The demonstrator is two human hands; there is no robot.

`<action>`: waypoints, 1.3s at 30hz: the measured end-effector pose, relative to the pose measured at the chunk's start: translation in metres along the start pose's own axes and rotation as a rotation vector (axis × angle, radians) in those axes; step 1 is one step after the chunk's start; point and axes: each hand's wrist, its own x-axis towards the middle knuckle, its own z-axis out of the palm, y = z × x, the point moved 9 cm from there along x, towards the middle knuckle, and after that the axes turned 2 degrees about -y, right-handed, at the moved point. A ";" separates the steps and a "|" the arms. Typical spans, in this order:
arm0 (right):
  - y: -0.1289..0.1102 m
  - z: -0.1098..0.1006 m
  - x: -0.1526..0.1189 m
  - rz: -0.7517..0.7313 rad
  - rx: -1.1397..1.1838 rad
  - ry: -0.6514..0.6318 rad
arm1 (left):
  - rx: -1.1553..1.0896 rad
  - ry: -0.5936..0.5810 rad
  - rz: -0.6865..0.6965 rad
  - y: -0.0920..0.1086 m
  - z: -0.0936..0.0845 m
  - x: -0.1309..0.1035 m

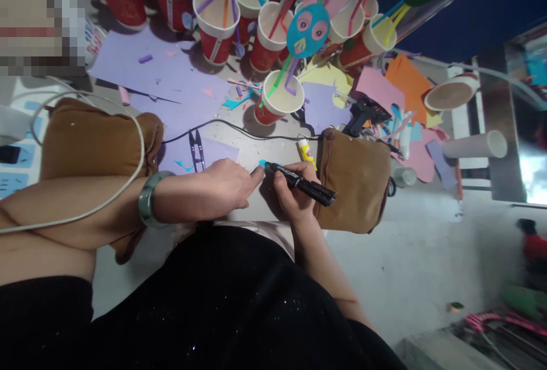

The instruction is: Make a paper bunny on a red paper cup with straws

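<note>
A black marker is gripped in my right hand, its tip at a small blue paper piece on the table. My left hand reaches in from the left, fingers together, with the index fingertip holding the edge of that piece down. Just behind my left hand lies a pair of thread snips on purple paper. A yellow glue stick rests beyond my right hand. How much of the blue piece is under my fingers is hidden.
Red and white paper cups with straws and paper faces crowd the back. Brown cushion-like pads flank the work spot. A black glue gun lies by coloured paper at right. A white cable loops over my left arm.
</note>
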 end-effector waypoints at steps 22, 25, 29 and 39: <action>-0.005 0.003 0.004 0.008 -0.044 -0.024 | -0.049 0.120 0.017 -0.006 0.016 0.013; -0.005 0.003 0.004 0.026 -0.051 -0.025 | -0.029 0.115 0.020 -0.004 0.013 0.012; -0.004 0.003 0.004 0.018 -0.057 -0.022 | -0.012 0.063 -0.003 -0.004 0.014 0.012; -0.001 0.005 0.003 0.020 -0.046 -0.031 | -0.027 0.039 -0.033 -0.005 0.015 0.014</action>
